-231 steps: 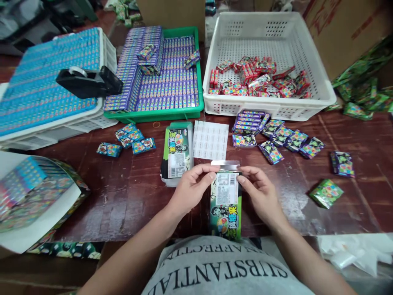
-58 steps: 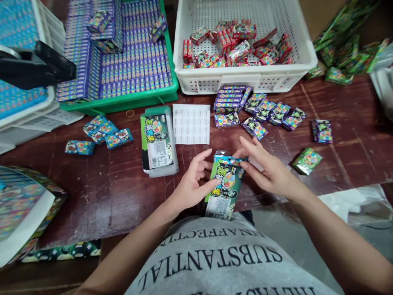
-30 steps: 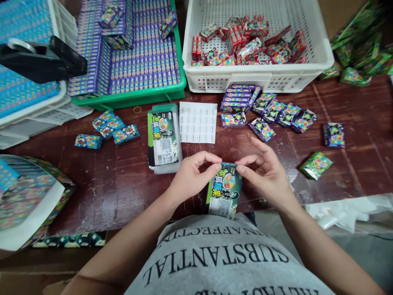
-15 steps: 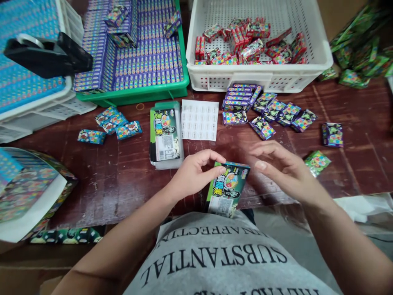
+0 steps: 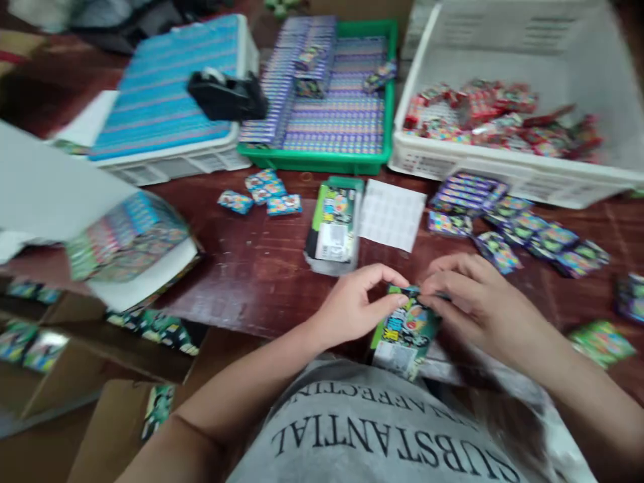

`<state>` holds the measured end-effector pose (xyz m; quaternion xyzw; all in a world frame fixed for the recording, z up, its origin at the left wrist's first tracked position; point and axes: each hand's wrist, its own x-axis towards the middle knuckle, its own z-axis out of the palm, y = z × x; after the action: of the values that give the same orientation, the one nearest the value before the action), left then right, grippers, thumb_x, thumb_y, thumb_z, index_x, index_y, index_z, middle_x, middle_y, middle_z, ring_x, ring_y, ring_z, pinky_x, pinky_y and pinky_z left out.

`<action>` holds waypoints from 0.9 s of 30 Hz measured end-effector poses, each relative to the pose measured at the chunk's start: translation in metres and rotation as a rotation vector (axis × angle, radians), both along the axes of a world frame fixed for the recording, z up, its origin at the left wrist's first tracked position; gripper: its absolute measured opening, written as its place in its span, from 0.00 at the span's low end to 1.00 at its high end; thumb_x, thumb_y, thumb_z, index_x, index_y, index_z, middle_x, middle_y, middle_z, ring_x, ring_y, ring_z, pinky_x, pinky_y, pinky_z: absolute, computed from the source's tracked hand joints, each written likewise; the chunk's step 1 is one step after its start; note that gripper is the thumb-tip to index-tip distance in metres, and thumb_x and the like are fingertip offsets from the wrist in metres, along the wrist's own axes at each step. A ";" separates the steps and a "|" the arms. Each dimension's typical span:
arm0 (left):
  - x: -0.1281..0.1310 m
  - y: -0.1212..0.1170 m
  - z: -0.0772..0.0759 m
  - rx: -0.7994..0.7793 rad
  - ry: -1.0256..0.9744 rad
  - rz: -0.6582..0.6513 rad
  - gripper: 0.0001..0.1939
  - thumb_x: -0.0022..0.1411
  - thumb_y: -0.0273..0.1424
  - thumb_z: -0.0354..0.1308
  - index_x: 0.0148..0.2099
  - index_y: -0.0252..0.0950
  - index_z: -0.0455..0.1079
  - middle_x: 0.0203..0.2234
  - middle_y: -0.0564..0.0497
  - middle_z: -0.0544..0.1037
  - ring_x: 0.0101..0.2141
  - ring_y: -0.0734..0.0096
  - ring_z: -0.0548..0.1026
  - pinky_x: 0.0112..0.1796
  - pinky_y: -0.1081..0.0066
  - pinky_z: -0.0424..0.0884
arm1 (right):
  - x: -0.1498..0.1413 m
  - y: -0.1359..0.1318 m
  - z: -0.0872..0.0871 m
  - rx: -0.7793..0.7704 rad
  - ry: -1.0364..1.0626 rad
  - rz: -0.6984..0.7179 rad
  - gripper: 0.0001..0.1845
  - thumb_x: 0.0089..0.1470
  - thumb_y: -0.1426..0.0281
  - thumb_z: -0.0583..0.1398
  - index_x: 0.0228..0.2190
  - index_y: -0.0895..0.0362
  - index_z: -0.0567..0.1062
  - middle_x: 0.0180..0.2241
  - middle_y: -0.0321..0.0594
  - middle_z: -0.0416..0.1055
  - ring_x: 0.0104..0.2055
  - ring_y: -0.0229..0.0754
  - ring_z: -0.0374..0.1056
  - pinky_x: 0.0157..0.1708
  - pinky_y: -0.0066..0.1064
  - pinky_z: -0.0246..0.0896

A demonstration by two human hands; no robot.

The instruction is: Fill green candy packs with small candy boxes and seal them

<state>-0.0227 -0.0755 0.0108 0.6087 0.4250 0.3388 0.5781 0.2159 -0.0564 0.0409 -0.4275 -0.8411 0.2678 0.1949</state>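
Observation:
My left hand [image 5: 355, 305] grips a green-and-black candy box [image 5: 406, 335] by its upper left edge, thumb on the printed front. The box is held tilted against the grey shirt, beyond the table's front edge. At its top right corner, my right hand [image 5: 470, 295] has thumb and fingers pinched together; a small dark piece, probably the flap, shows between them. A similar box [image 5: 335, 218] lies in a clear plastic case beyond my left hand. Beside that is a white sheet of round stickers [image 5: 392, 215].
Small purple packs [image 5: 533, 231] and a green pack [image 5: 602, 342] lie to the right. Blue packs [image 5: 284, 204] are at left. Behind stand a white crate [image 5: 483, 171] of red packs, a green crate [image 5: 322, 161] and a black tape dispenser [image 5: 229, 97]. An open carton [image 5: 155, 272] sits left.
My right hand has come in from the right and closed on the box's top corner. My left hand keeps its hold. The view has swung left, showing more cartons.

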 end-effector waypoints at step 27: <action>-0.100 0.096 -0.025 0.180 0.648 0.519 0.15 0.64 0.40 0.62 0.48 0.35 0.76 0.40 0.42 0.83 0.41 0.57 0.81 0.45 0.61 0.73 | -0.143 0.054 -0.082 0.326 -0.251 0.221 0.25 0.66 0.62 0.59 0.58 0.66 0.74 0.60 0.58 0.71 0.63 0.57 0.68 0.61 0.47 0.68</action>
<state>-0.1223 0.0205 -0.0138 0.6047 0.6924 0.3001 0.2546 0.0730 -0.0021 -0.0416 -0.3258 -0.9326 0.0927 0.1247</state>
